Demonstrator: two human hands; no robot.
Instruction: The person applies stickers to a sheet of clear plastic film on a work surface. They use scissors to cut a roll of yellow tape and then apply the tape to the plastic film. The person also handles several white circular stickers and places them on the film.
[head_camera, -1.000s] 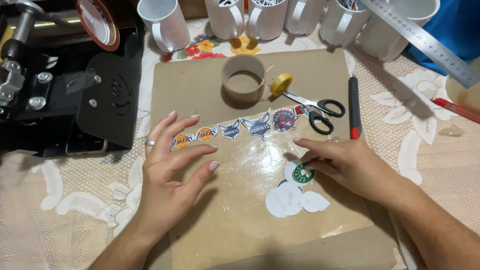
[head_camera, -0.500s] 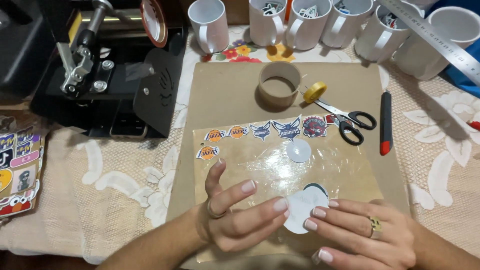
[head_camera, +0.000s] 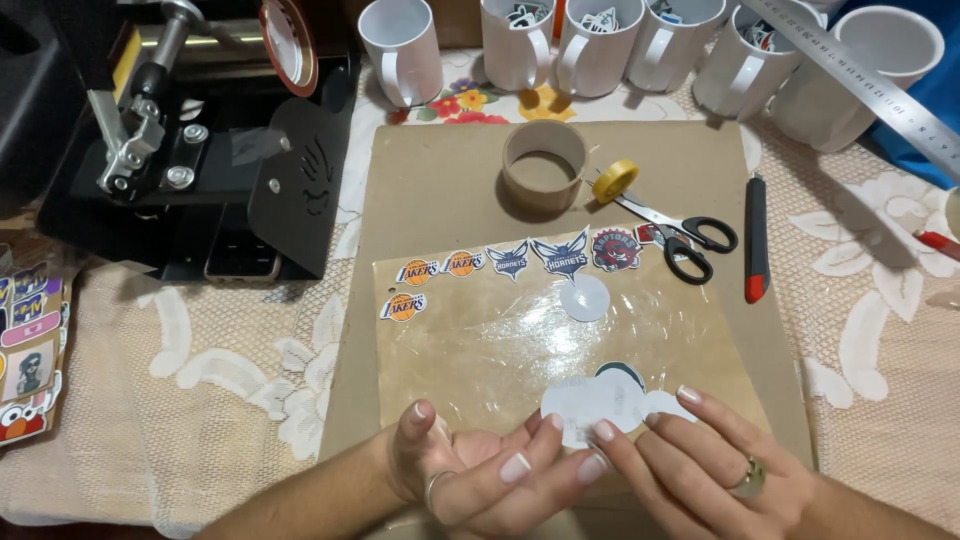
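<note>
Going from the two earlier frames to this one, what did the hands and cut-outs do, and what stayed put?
Both hands drew back to the near edge of the clear film. The left hand, earlier flat by the sticker row, is now palm-up. The right hand pinches the white cut-outs, which were already under its fingers. A round white cut-out now lies uncovered. Sticker row, scissors, tape rolls and mugs unchanged.
</note>
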